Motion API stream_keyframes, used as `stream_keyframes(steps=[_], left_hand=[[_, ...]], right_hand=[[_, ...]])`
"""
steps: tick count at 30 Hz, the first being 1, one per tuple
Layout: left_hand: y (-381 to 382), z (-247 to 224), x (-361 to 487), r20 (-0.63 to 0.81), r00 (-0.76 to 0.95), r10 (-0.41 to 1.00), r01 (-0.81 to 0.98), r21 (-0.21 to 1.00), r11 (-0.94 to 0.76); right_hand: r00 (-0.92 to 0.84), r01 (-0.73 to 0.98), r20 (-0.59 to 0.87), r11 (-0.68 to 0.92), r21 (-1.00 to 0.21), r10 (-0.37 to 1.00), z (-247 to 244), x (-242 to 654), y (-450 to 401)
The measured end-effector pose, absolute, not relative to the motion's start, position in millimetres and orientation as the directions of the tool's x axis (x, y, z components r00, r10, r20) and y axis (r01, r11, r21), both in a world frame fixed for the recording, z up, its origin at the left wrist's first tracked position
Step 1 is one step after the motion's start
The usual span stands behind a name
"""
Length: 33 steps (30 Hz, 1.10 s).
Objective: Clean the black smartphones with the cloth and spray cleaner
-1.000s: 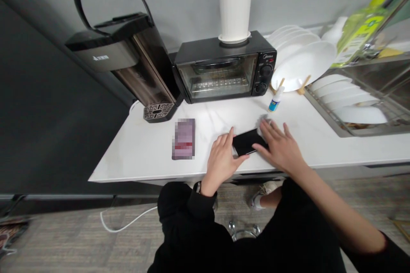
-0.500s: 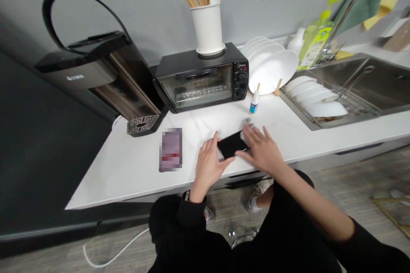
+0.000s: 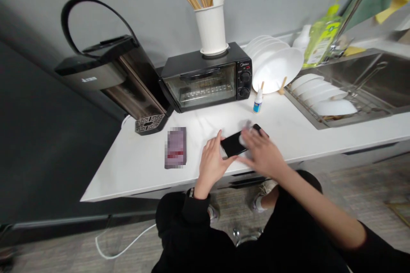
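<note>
A black smartphone [image 3: 233, 144] lies screen up on the white countertop, slanted up to the right. My left hand [image 3: 212, 158] steadies its left end, thumb at the near edge and fingers at the far corner. My right hand [image 3: 263, 152] is over the middle of the screen, blurred by motion. Under its fingers shows a pale wipe [image 3: 242, 139], mostly hidden, pressed on the glass. The phone's right end sticks out beyond the fingers. Behind it stands a small white bottle [image 3: 257, 101] with a blue label. A purplish, pixelated flat item [image 3: 176, 148] lies to the left.
At the back are a black water dispenser [image 3: 128, 81], a toaster oven [image 3: 205, 83] bearing a white chopstick holder [image 3: 211, 30], and racked white plates [image 3: 278, 70]. On the right, bowls [image 3: 333, 98] sit in the steel sink [image 3: 368, 113], beside a green soap bottle [image 3: 322, 38].
My right hand has slid left along the phone, uncovering its right end. My left hand stays at the left end. The whole view has shifted slightly.
</note>
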State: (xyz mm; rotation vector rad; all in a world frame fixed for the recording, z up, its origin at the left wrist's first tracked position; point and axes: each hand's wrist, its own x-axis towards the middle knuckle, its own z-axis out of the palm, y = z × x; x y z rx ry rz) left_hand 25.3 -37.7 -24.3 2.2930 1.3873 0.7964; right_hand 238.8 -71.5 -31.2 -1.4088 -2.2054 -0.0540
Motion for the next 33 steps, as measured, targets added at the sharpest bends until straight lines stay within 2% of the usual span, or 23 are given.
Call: stream_keyframes(steps=[2,3,6,9,10,13,16,17,20,23,24,27,28,31,33], left_hand=[[-37.8,-23.8,25.3,0.279,0.362,0.889,0.701,0.547,-0.457],[-37.7,-23.6,25.3,0.28,0.36,0.89,0.702,0.548,-0.456],[-36.8,-23.7,25.2,0.279,0.364,0.888,0.691,0.559,-0.459],[-35.8,-24.3,25.4,0.276,0.362,0.89,0.699,0.552,-0.455],[-35.6,-24.5,25.5,0.28,0.358,0.891,0.699,0.552,-0.455],[-35.4,-24.5,25.5,0.285,0.356,0.89,0.69,0.562,-0.456],[-35.6,-24.6,25.3,0.274,0.356,0.893,0.697,0.558,-0.449],[-35.6,-24.6,25.2,0.275,0.351,0.895,0.699,0.558,-0.446],[-35.7,-24.5,25.2,0.285,0.339,0.897,0.694,0.568,-0.443],[-35.7,-24.2,25.6,0.277,0.344,0.897,0.7,0.561,-0.442],[-35.7,-24.2,25.8,0.276,0.342,0.898,0.702,0.56,-0.439],[-35.7,-24.4,26.5,0.279,0.33,0.902,0.702,0.566,-0.432],[-35.7,-24.5,26.7,0.278,0.328,0.903,0.704,0.565,-0.43],[-35.4,-24.9,26.9,0.279,0.332,0.901,0.71,0.555,-0.434],[-35.3,-25.0,26.8,0.293,0.335,0.895,0.705,0.552,-0.445]], right_hand=[[-0.51,0.751,0.386,0.617,-0.237,0.769,-31.1,240.4,-72.6],[-0.497,0.764,0.376,0.6,-0.237,0.782,-30.8,241.1,-72.9],[-0.218,0.907,0.436,0.346,-0.241,0.873,-30.1,240.9,-72.4],[-0.502,0.768,0.371,0.6,-0.224,0.781,-30.1,236.4,-71.0],[-0.491,0.777,0.366,0.587,-0.228,0.791,-30.0,234.9,-70.1],[-0.243,0.895,0.424,0.37,-0.249,0.872,-28.3,231.4,-67.5],[-0.521,0.746,0.355,0.616,-0.252,0.776,-26.3,229.9,-65.6],[-0.515,0.753,0.35,0.608,-0.25,0.782,-25.8,230.2,-64.9],[-0.243,0.896,0.419,0.368,-0.249,0.875,-26.2,231.9,-64.6],[-0.521,0.75,0.366,0.618,-0.236,0.771,-28.3,234.2,-67.2],[-0.531,0.746,0.356,0.623,-0.234,0.769,-28.9,235.8,-67.9],[-0.244,0.903,0.426,0.364,-0.227,0.871,-30.0,241.4,-69.3],[-0.275,0.893,0.43,0.395,-0.217,0.86,-30.2,242.7,-69.7],[-0.54,0.754,0.369,0.629,-0.187,0.757,-30.7,245.1,-70.5],[-0.376,0.857,0.418,0.482,-0.182,0.827,-31.4,246.5,-70.5]])
